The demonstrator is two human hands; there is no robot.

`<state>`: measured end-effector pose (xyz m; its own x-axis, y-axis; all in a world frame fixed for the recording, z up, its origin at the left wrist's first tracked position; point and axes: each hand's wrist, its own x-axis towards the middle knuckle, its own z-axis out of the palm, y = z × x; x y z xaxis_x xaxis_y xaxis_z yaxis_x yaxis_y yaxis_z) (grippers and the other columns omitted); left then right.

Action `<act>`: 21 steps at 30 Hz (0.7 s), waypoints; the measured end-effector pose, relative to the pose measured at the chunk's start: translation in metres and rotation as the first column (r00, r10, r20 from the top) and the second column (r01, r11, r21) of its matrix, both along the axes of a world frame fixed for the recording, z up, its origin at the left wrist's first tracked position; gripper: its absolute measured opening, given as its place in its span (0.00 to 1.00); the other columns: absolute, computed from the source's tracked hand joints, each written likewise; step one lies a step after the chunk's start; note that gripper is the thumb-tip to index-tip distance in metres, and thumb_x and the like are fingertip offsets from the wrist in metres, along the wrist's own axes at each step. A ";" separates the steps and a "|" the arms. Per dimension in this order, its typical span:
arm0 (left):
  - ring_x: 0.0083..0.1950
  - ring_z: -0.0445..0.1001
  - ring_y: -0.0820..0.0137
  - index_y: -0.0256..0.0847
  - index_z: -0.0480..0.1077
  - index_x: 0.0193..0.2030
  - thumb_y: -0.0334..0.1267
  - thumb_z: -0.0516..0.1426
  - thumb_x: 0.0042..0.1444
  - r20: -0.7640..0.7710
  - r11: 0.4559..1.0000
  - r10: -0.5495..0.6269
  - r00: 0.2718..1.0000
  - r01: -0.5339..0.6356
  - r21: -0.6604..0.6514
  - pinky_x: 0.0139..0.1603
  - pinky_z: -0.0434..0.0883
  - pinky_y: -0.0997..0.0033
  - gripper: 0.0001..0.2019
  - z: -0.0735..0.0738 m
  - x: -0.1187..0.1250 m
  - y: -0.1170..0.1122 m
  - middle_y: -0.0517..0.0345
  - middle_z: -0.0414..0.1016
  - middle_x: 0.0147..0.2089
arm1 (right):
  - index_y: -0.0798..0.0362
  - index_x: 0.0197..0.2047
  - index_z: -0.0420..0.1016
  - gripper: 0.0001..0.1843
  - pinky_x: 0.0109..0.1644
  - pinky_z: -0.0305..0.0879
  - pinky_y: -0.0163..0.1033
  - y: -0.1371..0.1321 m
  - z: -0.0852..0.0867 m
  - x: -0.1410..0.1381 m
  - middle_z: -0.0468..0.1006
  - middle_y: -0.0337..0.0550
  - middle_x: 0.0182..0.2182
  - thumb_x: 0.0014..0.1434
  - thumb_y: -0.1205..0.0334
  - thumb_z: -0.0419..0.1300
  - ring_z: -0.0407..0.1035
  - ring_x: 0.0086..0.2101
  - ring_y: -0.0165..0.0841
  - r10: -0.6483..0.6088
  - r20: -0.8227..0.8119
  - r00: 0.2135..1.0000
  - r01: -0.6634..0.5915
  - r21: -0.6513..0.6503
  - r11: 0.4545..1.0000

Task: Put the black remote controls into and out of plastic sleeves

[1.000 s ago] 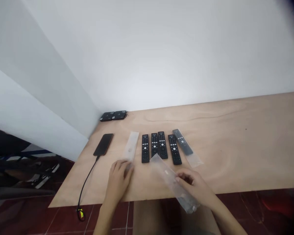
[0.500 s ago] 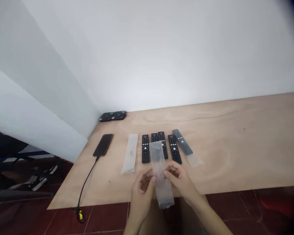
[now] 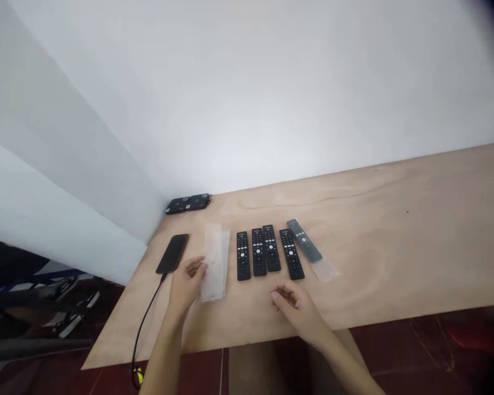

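Observation:
My left hand (image 3: 187, 281) pinches the left edge of a clear plastic bag (image 3: 215, 263), which lies flat on the wooden table (image 3: 395, 247) over another such bag. To the right of the bags, several bare black remotes (image 3: 258, 251) lie side by side. One more remote in a clear bag (image 3: 305, 248) lies slanted at the right end of the row. My right hand (image 3: 295, 306) hovers near the table's front edge, just below the remotes. Its fingers are loosely curled and hold nothing.
A black phone (image 3: 173, 253) lies left of the bags, and its cable (image 3: 146, 315) runs off the front edge. Two flat black boxes (image 3: 188, 203) sit in the back corner against the white wall. Dark red floor tiles show below the table.
Both hands held an empty clear bag in front of the remotes. My left hand has carried it left onto the bag lying by the phone, and my right hand has let go.

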<state>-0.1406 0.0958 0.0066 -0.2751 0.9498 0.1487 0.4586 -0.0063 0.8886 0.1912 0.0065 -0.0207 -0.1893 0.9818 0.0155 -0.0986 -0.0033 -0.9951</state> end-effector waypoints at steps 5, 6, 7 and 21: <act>0.40 0.86 0.55 0.37 0.82 0.46 0.52 0.65 0.54 -0.134 1.000 -0.020 0.991 0.017 -0.018 0.41 0.82 0.57 0.21 -0.019 -0.001 0.009 0.46 0.87 0.39 | 0.49 0.43 0.77 0.19 0.43 0.70 0.42 -0.001 0.004 -0.001 0.78 0.40 0.34 0.73 0.41 0.63 0.73 0.37 0.38 0.023 0.007 1.000 -0.023 -0.008 1.000; 0.40 0.85 0.55 0.38 0.83 0.47 0.51 0.65 0.55 -0.157 1.000 -0.027 0.987 0.024 -0.020 0.42 0.82 0.57 0.20 -0.020 -0.001 0.009 0.46 0.87 0.40 | 0.49 0.43 0.77 0.19 0.43 0.70 0.42 -0.002 0.005 -0.001 0.78 0.40 0.34 0.73 0.41 0.63 0.73 0.37 0.38 0.025 0.009 1.000 -0.025 -0.012 1.000; 0.39 0.85 0.56 0.38 0.83 0.48 0.50 0.64 0.56 -0.178 0.999 -0.035 0.983 0.032 -0.022 0.42 0.82 0.57 0.20 -0.021 0.000 0.009 0.46 0.87 0.42 | 0.49 0.42 0.77 0.18 0.43 0.70 0.42 -0.002 0.005 -0.001 0.78 0.40 0.34 0.73 0.42 0.63 0.73 0.37 0.38 0.029 0.012 1.000 -0.028 -0.017 0.999; 0.58 0.79 0.52 0.44 0.80 0.54 0.51 0.59 0.70 -0.422 0.968 -0.075 0.904 0.167 0.185 0.57 0.78 0.52 0.17 0.014 0.034 0.001 0.45 0.81 0.55 | 0.49 0.43 0.80 0.13 0.41 0.70 0.41 -0.006 -0.002 -0.003 0.79 0.40 0.34 0.74 0.49 0.62 0.74 0.37 0.39 -0.016 0.068 0.998 0.014 0.028 0.999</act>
